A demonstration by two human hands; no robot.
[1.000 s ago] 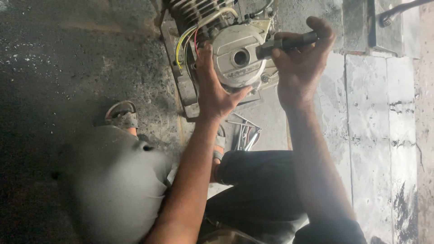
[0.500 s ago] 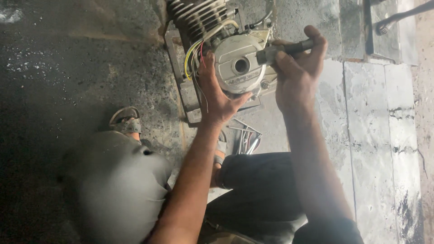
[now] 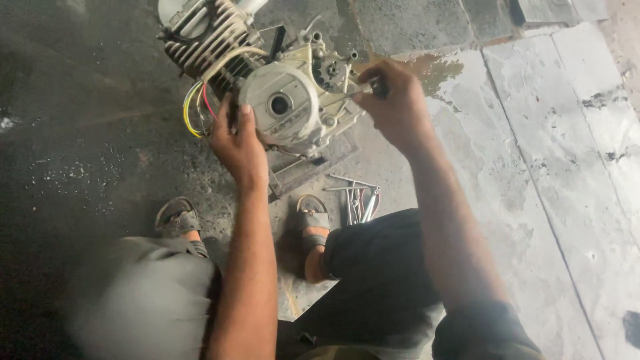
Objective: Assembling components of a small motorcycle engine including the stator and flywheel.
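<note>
Right, small engine sits on the floor, toward the far edge of the dark concrete patch, resting on a flat metal plate. Finned cylinder points to the far-left corner; round pale side cover faces up at the camera. Yellow/red wires loop out on its left side.

Left hand is spread w/ fingers and thumb pressed flat on the cover's near-left edge, bracing the engine. Right hand is curled shut, pinching a thin tool whose tip meets the cover's right rim; can't tell if it's a screwdriver or a key.

To do this well, I'd judge: keep the tool square to the fastener, push in along its line, and let the left palm take the twist so the engine doesn't rock on the plate. Keep left fingers clear of the tip in case it slips.

Loose metal tools lie on the floor just beside the sandalled right foot, near the plate; left foot well apart.
</note>
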